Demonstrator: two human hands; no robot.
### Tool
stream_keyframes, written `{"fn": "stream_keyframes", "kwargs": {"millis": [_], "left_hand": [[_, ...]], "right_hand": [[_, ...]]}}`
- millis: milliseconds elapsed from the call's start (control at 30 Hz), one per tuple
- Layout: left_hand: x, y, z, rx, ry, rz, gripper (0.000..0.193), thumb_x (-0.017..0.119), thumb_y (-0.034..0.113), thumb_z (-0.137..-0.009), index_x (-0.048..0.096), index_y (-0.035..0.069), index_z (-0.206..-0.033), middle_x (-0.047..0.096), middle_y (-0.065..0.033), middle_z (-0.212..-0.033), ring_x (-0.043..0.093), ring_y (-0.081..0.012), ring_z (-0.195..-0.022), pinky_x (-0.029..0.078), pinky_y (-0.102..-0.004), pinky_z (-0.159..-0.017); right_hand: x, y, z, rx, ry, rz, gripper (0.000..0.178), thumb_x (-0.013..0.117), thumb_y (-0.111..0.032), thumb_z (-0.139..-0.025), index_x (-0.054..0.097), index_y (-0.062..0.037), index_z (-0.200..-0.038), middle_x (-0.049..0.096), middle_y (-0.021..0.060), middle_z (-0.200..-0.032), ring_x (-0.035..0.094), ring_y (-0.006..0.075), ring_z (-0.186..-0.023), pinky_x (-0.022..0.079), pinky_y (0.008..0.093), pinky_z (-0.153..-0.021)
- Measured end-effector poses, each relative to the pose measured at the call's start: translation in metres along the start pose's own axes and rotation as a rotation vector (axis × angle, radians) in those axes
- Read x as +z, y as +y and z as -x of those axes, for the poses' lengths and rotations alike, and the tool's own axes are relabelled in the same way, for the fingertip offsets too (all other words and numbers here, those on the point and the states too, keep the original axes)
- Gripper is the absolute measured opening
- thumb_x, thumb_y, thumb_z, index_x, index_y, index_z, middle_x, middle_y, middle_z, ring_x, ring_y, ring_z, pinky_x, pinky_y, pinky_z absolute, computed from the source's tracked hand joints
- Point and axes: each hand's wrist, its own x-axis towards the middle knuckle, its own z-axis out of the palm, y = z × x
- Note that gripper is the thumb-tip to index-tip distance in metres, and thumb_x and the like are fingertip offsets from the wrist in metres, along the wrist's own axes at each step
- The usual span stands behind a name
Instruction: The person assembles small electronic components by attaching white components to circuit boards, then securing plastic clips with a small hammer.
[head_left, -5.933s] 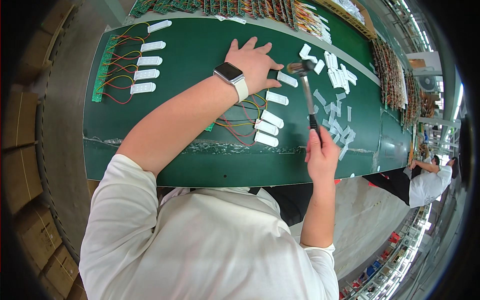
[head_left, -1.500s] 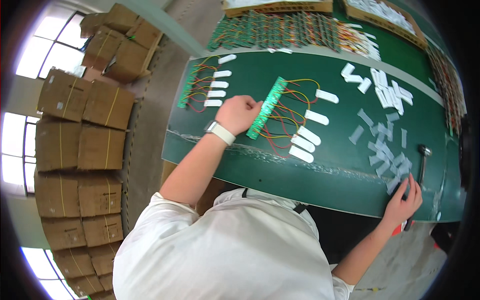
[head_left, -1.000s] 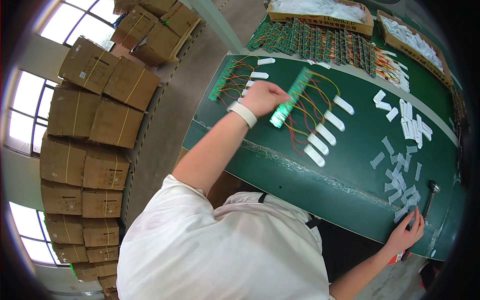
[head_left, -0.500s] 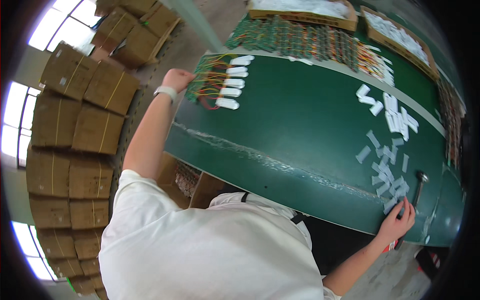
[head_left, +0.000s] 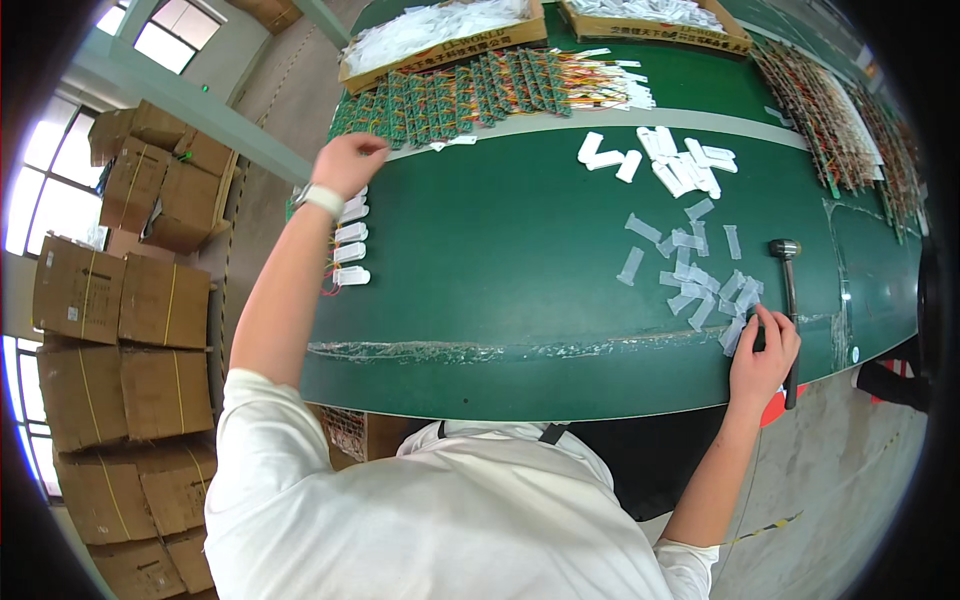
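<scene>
- Presently, the left hand (head_left: 350,160) has its fingers curled together above the row of green circuit boards with coloured wires (head_left: 470,92) at the far-left edge of the green table (head_left: 500,260); whether they pinch a board cannot be told.
- Half a second ago this hand was at the wired board with white rectangular plastic housings (head_left: 348,235); that board now lies released beside the wrist, and the hand has moved on to the row.
- The right hand (head_left: 762,350) stays at the near edge, fingers spread flat on the clear plastic sleeves (head_left: 700,280).
- The small metal-headed hammer (head_left: 788,300) lies untouched just beside it.
- Loose white housings (head_left: 670,165) lie farther back.
</scene>
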Motion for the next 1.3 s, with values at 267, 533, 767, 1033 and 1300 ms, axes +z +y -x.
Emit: {"fn": "stream_keyframes", "kwargs": {"millis": [267, 533, 767, 1033, 1300], "left_hand": [[0.095, 0.173, -0.109, -0.062, -0.275, 0.248, 0.036, 0.073, 0.038, -0.087, 0.082, 0.009, -0.106, 0.079, -0.0054, -0.091, 0.074, -0.0143, -0.074, 0.058, -0.0306, -0.069], [0.135, 0.217, -0.156, -0.108, -0.083, -0.205, 0.055, 0.074, 0.051, -0.084, 0.079, 0.001, -0.107, 0.078, -0.0181, -0.107, 0.076, -0.0317, -0.096, 0.06, -0.04, -0.089], [0.14, 0.22, -0.187, -0.137, -0.262, -0.334, 0.062, 0.078, 0.055, -0.078, 0.078, 0.001, -0.109, 0.076, -0.0183, -0.112, 0.075, -0.0281, -0.102, 0.059, -0.0384, -0.092], [0.133, 0.232, -0.188, -0.401, -0.4, 0.359, 0.039, 0.083, 0.034, -0.083, 0.075, 0.006, -0.109, 0.078, -0.0097, -0.111, 0.076, -0.0168, -0.095, 0.06, -0.0323, -0.081], [0.099, 0.233, -0.185, -0.611, -0.495, 1.396, 0.026, 0.082, 0.017, -0.092, 0.068, 0.006, -0.111, 0.068, -0.0034, -0.111, 0.066, -0.0192, -0.106, 0.06, -0.0272, -0.09]], "right_hand": [[0.002, -0.001, -0.002, -0.013, 0.014, -0.019, 0.021, 0.071, -0.007, -0.09, 0.075, -0.0046, -0.111, 0.064, 0.0107, -0.112, 0.059, 0.0315, -0.105, 0.05, 0.0424, -0.09], [0.0, -0.012, -0.004, 0.017, 0.015, -0.062, 0.021, 0.07, -0.005, -0.089, 0.075, -0.0037, -0.109, 0.064, 0.0113, -0.109, 0.059, 0.0322, -0.103, 0.05, 0.0427, -0.088], [-0.003, -0.011, -0.004, 0.046, -0.007, -0.069, 0.023, 0.07, -0.005, -0.088, 0.075, -0.0028, -0.111, 0.064, 0.0114, -0.11, 0.059, 0.0321, -0.104, 0.051, 0.043, -0.087], [-0.003, -0.012, -0.004, 0.05, -0.003, -0.073, 0.025, 0.07, -0.005, -0.087, 0.075, -0.0029, -0.111, 0.063, 0.0113, -0.11, 0.059, 0.0322, -0.104, 0.051, 0.0424, -0.087], [-0.003, -0.015, -0.005, 0.046, 0.007, -0.066, 0.025, 0.07, -0.004, -0.086, 0.075, -0.0032, -0.111, 0.063, 0.0112, -0.109, 0.059, 0.0318, -0.103, 0.051, 0.0424, -0.086]]}}
